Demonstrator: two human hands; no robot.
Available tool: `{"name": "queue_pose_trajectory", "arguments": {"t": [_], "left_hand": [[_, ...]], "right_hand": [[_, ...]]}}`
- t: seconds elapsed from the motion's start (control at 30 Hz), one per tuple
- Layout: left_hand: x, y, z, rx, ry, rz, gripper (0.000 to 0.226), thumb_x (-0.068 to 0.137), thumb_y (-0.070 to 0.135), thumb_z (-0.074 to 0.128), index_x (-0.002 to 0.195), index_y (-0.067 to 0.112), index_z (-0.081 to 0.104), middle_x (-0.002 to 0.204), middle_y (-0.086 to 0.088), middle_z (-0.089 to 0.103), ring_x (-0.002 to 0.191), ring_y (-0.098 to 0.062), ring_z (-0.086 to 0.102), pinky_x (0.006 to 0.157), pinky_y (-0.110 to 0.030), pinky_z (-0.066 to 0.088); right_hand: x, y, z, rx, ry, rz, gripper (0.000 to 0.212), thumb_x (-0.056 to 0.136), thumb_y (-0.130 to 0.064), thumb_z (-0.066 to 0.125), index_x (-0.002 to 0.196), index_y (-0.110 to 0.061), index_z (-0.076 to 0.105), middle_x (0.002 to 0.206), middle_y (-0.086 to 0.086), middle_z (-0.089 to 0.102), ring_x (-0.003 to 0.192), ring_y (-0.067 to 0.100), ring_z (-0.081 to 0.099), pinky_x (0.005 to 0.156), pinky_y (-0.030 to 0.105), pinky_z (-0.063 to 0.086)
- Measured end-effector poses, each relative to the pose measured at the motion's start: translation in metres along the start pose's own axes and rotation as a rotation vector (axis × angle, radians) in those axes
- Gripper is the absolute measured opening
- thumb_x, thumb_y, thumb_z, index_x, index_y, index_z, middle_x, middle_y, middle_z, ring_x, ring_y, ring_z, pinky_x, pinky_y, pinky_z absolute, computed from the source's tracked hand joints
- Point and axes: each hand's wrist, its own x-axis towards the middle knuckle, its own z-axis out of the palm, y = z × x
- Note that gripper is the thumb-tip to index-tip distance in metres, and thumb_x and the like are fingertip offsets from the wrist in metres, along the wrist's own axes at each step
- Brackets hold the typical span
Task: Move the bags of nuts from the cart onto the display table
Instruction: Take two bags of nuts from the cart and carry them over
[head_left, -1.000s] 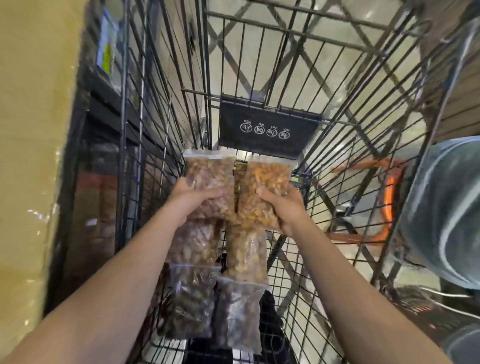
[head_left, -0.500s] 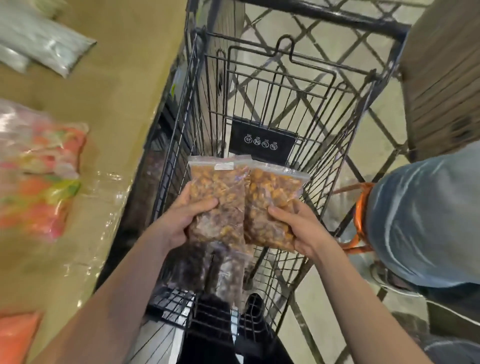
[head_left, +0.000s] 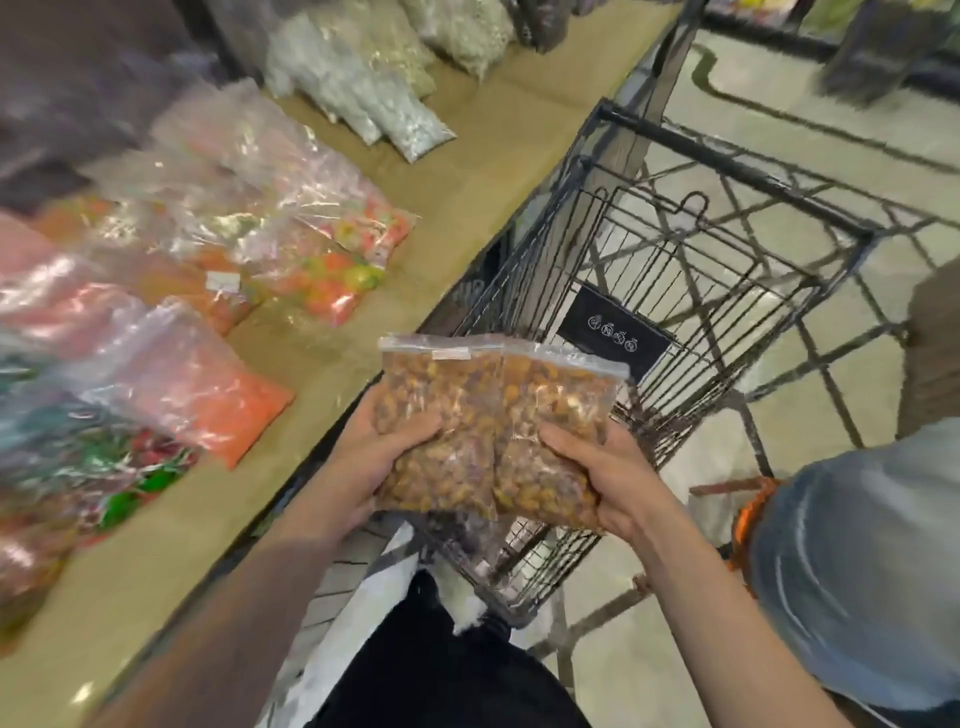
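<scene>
Two clear zip bags of brown nuts are held side by side above the near end of the black wire cart. My left hand grips the left bag of nuts, thumb across its front. My right hand grips the right bag of nuts the same way. More bags hang below them, mostly hidden behind the two top ones. The tan display table runs along the left, its edge just left of my left hand.
Bags of colourful sweets and orange goods lie on the table, with pale bags farther back. A person in a grey garment stands at the right beside the cart. Tiled floor lies beyond.
Both hands have lifted the bags of nuts up out of the cart basket and carried them left toward the table. The view has swung left, bringing the table's goods into sight.
</scene>
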Motion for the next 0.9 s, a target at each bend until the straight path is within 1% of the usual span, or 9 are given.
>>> {"name": "queue_pose_trajectory", "arguments": {"t": [0.1, 0.17, 0.27, 0.33, 0.4, 0.5, 0.57, 0.8, 0.9], "left_hand": [[-0.045, 0.001, -0.036, -0.03, 0.114, 0.061, 0.114, 0.04, 0.043, 0.102, 0.142, 0.028, 0.052, 0.122, -0.009, 0.073, 0.107, -0.032, 0.072, 0.089, -0.054, 0.058], [-0.076, 0.0, -0.062, -0.044, 0.157, 0.14, 0.105, 0.051, 0.037, 0.1, 0.143, 0.024, 0.051, 0.124, -0.011, 0.072, 0.111, -0.033, 0.07, 0.094, -0.055, 0.055], [-0.126, -0.01, -0.102, -0.101, 0.212, 0.168, 0.087, 0.061, 0.022, 0.096, 0.137, 0.025, 0.053, 0.117, -0.01, 0.075, 0.104, -0.034, 0.073, 0.077, -0.054, 0.06], [-0.161, -0.02, -0.127, -0.163, 0.259, 0.176, 0.078, 0.064, 0.016, 0.093, 0.132, 0.023, 0.055, 0.114, -0.012, 0.076, 0.1, -0.034, 0.074, 0.068, -0.048, 0.061], [-0.199, -0.033, -0.156, -0.218, 0.338, 0.195, 0.072, 0.064, 0.011, 0.092, 0.127, 0.019, 0.058, 0.111, -0.013, 0.076, 0.096, -0.031, 0.075, 0.065, -0.04, 0.061], [-0.247, -0.049, -0.188, -0.268, 0.42, 0.225, 0.072, 0.06, 0.012, 0.091, 0.124, 0.014, 0.06, 0.106, -0.013, 0.077, 0.089, -0.029, 0.076, 0.064, -0.037, 0.061], [-0.288, -0.061, -0.216, -0.281, 0.493, 0.263, 0.063, 0.063, 0.007, 0.089, 0.119, 0.014, 0.061, 0.099, -0.009, 0.079, 0.082, -0.024, 0.076, 0.062, -0.034, 0.061], [-0.405, -0.105, -0.308, -0.28, 0.719, 0.352, 0.069, 0.06, 0.028, 0.088, 0.122, 0.027, 0.059, 0.108, -0.006, 0.078, 0.099, -0.026, 0.075, 0.085, -0.045, 0.059], [-0.434, -0.116, -0.335, -0.284, 0.801, 0.354, 0.077, 0.055, 0.029, 0.096, 0.123, 0.024, 0.059, 0.104, -0.007, 0.079, 0.094, -0.027, 0.076, 0.08, -0.046, 0.06]], "right_hand": [[-0.014, 0.006, 0.04, -0.122, -0.077, 0.017, 0.072, 0.063, -0.015, 0.091, 0.126, -0.006, 0.057, 0.107, 0.018, 0.078, 0.097, 0.038, 0.077, 0.089, 0.06, 0.058], [-0.023, 0.014, 0.068, -0.186, -0.112, 0.018, 0.069, 0.063, -0.017, 0.091, 0.123, -0.005, 0.059, 0.103, 0.017, 0.079, 0.094, 0.037, 0.077, 0.088, 0.059, 0.059], [-0.04, 0.032, 0.107, -0.281, -0.174, 0.014, 0.07, 0.063, -0.018, 0.091, 0.123, -0.006, 0.056, 0.097, 0.016, 0.08, 0.091, 0.039, 0.077, 0.089, 0.062, 0.059], [-0.056, 0.047, 0.134, -0.325, -0.233, 0.013, 0.067, 0.063, -0.019, 0.089, 0.12, -0.005, 0.055, 0.096, 0.016, 0.08, 0.085, 0.038, 0.078, 0.08, 0.055, 0.063], [-0.076, 0.068, 0.165, -0.381, -0.299, 0.002, 0.063, 0.062, -0.021, 0.089, 0.116, -0.007, 0.059, 0.097, 0.016, 0.08, 0.085, 0.037, 0.078, 0.078, 0.053, 0.064], [-0.099, 0.098, 0.201, -0.411, -0.36, 0.015, 0.065, 0.055, -0.022, 0.091, 0.114, -0.01, 0.066, 0.103, 0.016, 0.079, 0.095, 0.039, 0.077, 0.091, 0.061, 0.057], [-0.12, 0.122, 0.233, -0.434, -0.407, 0.034, 0.062, 0.056, -0.019, 0.09, 0.114, -0.009, 0.068, 0.104, 0.016, 0.079, 0.095, 0.036, 0.077, 0.09, 0.057, 0.058], [-0.184, 0.2, 0.327, -0.456, -0.578, 0.084, 0.046, 0.064, -0.011, 0.082, 0.109, -0.009, 0.072, 0.104, 0.021, 0.078, 0.093, 0.039, 0.076, 0.085, 0.062, 0.06], [-0.199, 0.226, 0.361, -0.509, -0.638, 0.105, 0.055, 0.062, -0.014, 0.084, 0.115, -0.006, 0.071, 0.104, 0.019, 0.079, 0.093, 0.036, 0.077, 0.08, 0.052, 0.063]]}}
